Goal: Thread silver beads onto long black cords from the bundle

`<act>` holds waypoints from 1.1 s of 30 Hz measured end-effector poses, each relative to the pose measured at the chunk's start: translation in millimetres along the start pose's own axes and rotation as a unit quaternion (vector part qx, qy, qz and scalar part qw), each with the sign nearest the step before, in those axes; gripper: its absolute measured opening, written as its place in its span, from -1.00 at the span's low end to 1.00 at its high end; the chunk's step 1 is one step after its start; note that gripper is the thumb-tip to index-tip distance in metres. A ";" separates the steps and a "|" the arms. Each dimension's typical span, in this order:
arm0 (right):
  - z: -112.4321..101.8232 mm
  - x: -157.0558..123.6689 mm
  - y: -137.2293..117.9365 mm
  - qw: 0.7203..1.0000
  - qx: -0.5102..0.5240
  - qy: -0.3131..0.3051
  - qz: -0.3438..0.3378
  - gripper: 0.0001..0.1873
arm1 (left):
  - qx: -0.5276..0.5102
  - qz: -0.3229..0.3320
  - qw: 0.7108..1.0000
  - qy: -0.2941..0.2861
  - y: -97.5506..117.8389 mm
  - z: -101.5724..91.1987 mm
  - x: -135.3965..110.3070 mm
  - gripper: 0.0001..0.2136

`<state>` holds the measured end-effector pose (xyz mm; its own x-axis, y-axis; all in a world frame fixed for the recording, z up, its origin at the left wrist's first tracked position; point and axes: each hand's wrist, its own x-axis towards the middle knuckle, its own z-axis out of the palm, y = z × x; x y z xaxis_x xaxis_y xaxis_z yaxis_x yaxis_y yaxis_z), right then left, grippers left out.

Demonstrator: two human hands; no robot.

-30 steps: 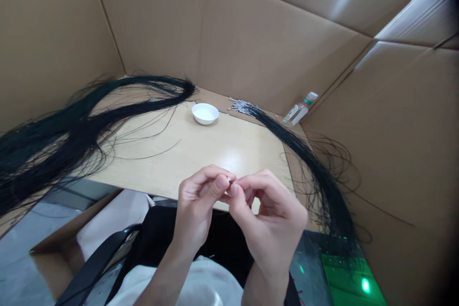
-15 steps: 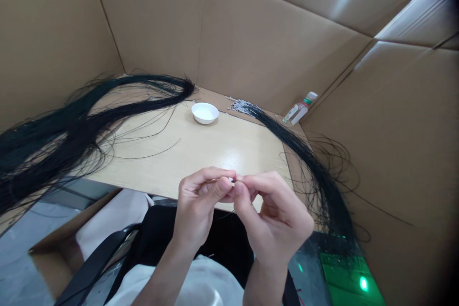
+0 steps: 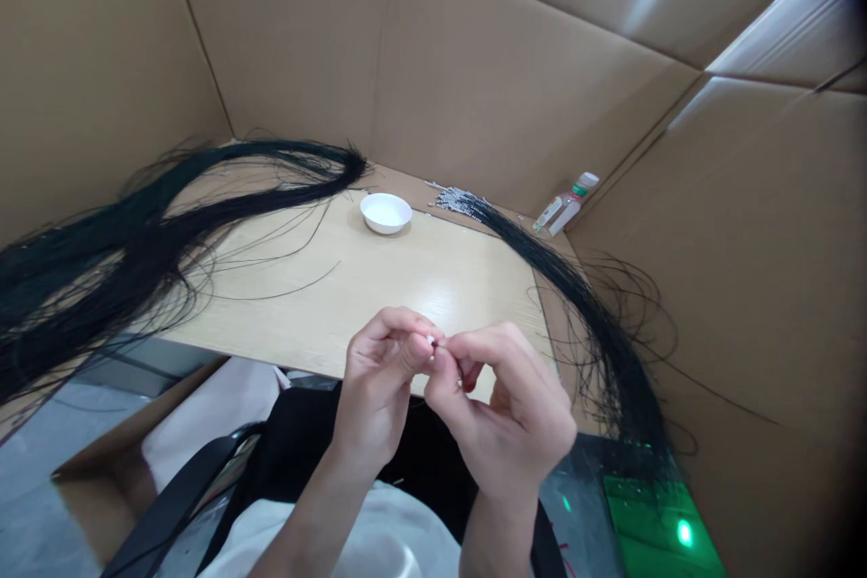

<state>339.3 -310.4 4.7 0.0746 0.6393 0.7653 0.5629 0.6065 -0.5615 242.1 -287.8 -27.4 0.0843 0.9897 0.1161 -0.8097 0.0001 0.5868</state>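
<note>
My left hand (image 3: 376, 379) and my right hand (image 3: 505, 406) meet in front of me, just over the near edge of the wooden table (image 3: 406, 280). Both pinch thumb against forefinger, fingertips touching. Between the fingertips sits a tiny pale bead (image 3: 431, 340); which hand grips it I cannot tell. A thin black strand seems to hang down from the pinch, too fine to follow. Both hands are closed.
A thick bundle of black strands (image 3: 135, 235) sweeps across the table's left side. A second bundle with small silver beads at its ends (image 3: 542, 262) runs along the right edge. A white bowl (image 3: 386, 212) and a small bottle (image 3: 565, 203) stand at the back. Cardboard walls (image 3: 488, 72) enclose the table.
Both hands have shifted slightly to the left and closer together, still pinched at the fingertips. Nothing on the table has moved.
</note>
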 end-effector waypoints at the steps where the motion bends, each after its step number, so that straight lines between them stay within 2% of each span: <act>1: -0.3 0.3 0.4 1.000 0.000 -0.001 -0.001 -0.82 | 0.000 -0.005 1.000 -0.004 0.1 -0.3 0.4 -0.89; 18: 6.0 -4.5 6.2 1.000 0.026 -0.009 0.007 -0.80 | -0.046 -0.053 0.998 -0.002 -2.2 1.2 -0.9 -0.83; 27: 7.3 -4.1 8.8 0.999 0.041 -0.018 0.002 -0.81 | -0.031 -0.050 0.998 -0.005 -3.6 -3.7 0.9 -0.83; 33: 8.7 -6.8 9.5 0.994 0.097 0.008 0.051 -0.81 | -0.031 -0.046 0.998 0.006 -2.4 -2.4 -0.6 -0.85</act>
<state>337.0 -305.0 -8.6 0.1374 0.6951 0.7056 0.3816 0.6203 -0.6853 242.7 -288.0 -30.9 0.1530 0.9867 0.0547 -0.8329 0.0989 0.5444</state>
